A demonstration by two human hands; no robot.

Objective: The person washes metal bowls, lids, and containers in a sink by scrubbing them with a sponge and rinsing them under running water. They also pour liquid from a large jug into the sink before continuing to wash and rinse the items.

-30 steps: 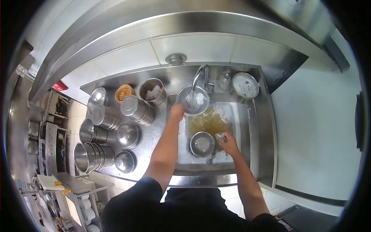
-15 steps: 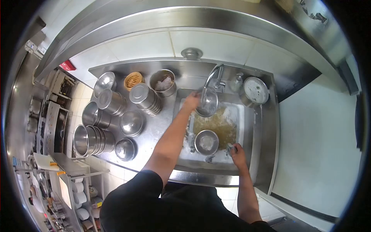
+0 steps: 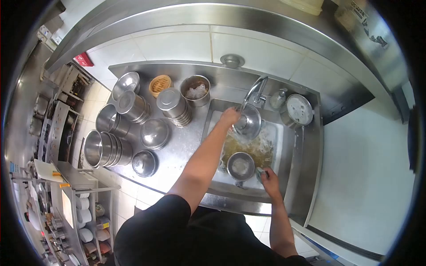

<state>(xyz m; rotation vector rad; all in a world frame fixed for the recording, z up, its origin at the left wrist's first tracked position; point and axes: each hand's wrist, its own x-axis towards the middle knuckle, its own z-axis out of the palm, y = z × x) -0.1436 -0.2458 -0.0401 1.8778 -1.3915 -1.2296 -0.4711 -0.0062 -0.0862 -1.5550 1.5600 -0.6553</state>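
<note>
My left hand (image 3: 230, 116) grips the rim of a shiny metal bowl (image 3: 249, 126) beneath the faucet (image 3: 255, 91), and water runs onto the bowl. My right hand (image 3: 269, 181) is closed around a small greenish scrubbing pad (image 3: 260, 175), low over the right front of the sink (image 3: 287, 155). Just left of that hand, a small round metal pot (image 3: 241, 166) with cloudy liquid inside sits in the sink. Murky, foamy water (image 3: 257, 148) surrounds it. The fingers of my right hand partly hide the pad.
Left of the sink, the steel counter (image 3: 177, 146) holds stacked metal pots (image 3: 104, 150), lidded containers (image 3: 171, 102), domed lids (image 3: 155, 134), a bamboo steamer (image 3: 160, 85) and a pot with a clear bag (image 3: 195, 90). A soap bottle (image 3: 278, 99) and a foam-filled pot (image 3: 298, 111) stand behind right.
The bowl in my left hand has tilted under the running water, showing a different face. My right hand has shifted slightly closer to the small pot. The whole view has shifted a little.
</note>
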